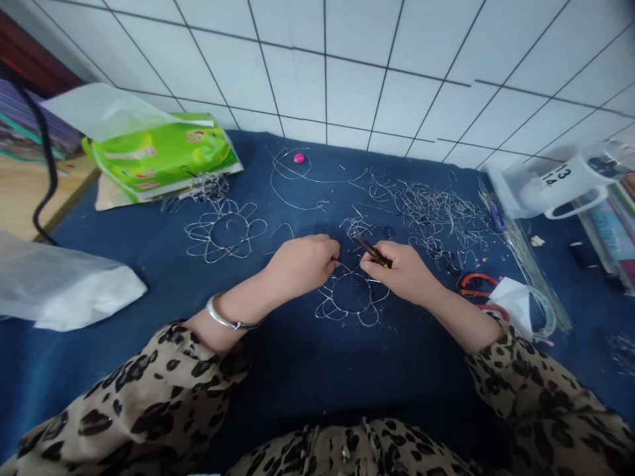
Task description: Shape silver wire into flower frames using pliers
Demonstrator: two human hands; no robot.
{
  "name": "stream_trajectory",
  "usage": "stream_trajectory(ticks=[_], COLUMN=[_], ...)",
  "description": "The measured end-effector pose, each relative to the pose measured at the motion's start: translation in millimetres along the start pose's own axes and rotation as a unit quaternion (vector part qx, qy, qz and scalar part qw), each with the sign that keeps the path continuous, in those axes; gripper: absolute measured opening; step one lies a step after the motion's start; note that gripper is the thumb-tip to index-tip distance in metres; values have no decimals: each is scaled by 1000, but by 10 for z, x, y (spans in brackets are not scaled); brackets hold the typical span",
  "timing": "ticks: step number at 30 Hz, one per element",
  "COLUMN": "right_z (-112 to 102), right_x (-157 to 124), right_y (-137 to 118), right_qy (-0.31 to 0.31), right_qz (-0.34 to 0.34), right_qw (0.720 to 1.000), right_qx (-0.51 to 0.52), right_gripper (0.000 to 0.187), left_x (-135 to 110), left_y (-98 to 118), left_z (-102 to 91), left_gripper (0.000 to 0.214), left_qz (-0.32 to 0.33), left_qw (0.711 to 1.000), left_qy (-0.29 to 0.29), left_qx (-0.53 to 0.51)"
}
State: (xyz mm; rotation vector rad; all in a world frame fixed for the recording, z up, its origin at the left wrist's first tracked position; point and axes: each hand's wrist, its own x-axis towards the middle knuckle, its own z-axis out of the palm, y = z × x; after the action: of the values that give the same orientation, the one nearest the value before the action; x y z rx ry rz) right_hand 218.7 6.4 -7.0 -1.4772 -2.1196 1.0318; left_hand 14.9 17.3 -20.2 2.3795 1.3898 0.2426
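A flower-shaped wire frame [351, 311], a ring with loops around it, lies on the blue cloth between my hands. At its upper left edge my left hand [308, 261] is closed in a pinch, with thin wire at the fingertips. My right hand [404, 271] is wrapped round a pair of dark-tipped pliers [373, 251], held just above the frame's upper right side; their handles are mostly hidden in the palm. Small pink marks dot the ring. Short bent wires [356, 226] lie beyond the plier tips. Farther left rests a second wire flower [227, 231].
Tangled wire pieces [441, 211] spread at the back right, near a white mug [570, 182]. Orange-handled scissors [479, 284] and a tape roll [546, 311] lie to the right. A green tissue pack [163, 155] and a plastic bag [89, 291] sit left. A tiled wall [297, 79] stands behind.
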Motion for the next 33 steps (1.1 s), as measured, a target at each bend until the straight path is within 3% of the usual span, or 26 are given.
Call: stream_trajectory(ticks=[7,11,20,33], right_z=[14,17,44,83], right_x=[-1,-10,-3,-20], right_y=[-5,3,35,75], right_qy=[-14,-20,-8,4], right_qz=[-8,-18,-35,-98], right_qw=[999,999,997,987], right_qx=[-33,-30,-64,-131], right_gripper=[16,15,18,21], left_x=[1,11,25,22], left_y=[59,66,28,21], left_z=[-49,-89,-98,-102], left_gripper=[13,13,9,9], left_qz=[-7,-27,-3,5], left_qw=[998,998,991,986], left_qy=[-35,-63,-91,-85], left_qx=[43,0,-95,-143])
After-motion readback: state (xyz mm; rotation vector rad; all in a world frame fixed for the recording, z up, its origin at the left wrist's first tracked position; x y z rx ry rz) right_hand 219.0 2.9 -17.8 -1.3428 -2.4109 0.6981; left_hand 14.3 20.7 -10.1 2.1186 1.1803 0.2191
